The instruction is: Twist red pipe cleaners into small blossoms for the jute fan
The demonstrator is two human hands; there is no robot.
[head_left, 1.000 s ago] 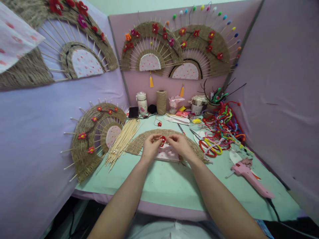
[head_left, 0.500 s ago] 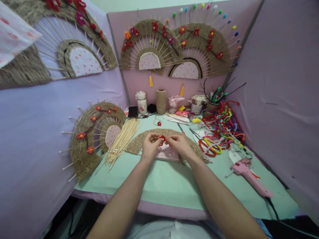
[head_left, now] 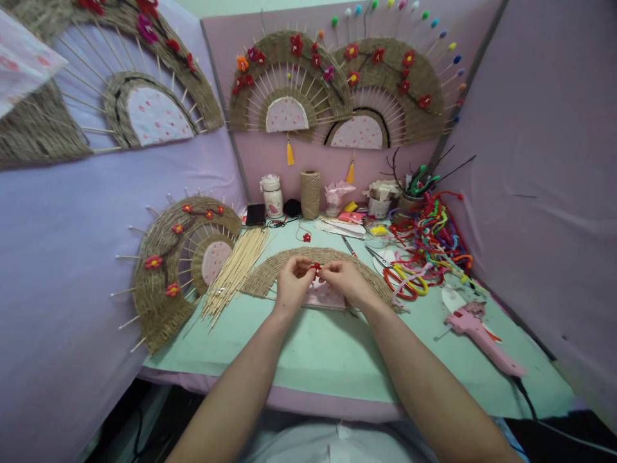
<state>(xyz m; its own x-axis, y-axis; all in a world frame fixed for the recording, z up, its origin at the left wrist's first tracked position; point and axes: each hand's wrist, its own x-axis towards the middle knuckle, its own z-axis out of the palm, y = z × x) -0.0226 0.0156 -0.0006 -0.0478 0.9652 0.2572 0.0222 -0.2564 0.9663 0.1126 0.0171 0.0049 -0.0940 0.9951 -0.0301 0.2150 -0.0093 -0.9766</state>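
Between my two hands is a small red pipe-cleaner flower (head_left: 315,267). My left hand (head_left: 294,280) pinches its left side with thumb and forefinger, and my right hand (head_left: 344,280) pinches its right side. Beneath them on the table lies a half-round fan (head_left: 270,269) wrapped in brown twine, with a pink spotted cloth piece (head_left: 325,297) at its centre, partly covered by my hands. A second red flower (head_left: 307,237) lies just behind the fan, with a thin thread or wire by it.
Bamboo sticks (head_left: 234,271) and a decorated fan (head_left: 164,263) are on the left. To the right are scissors (head_left: 403,283), tangled coloured pipe cleaners (head_left: 434,231) and a pink glue gun (head_left: 486,341). A twine spool (head_left: 310,195) and a white bottle (head_left: 272,196) stand behind.
The red flower has tilted between my fingertips and now shows more edge-on. Both hands stay nearly in place, and the whole view has shifted slightly.
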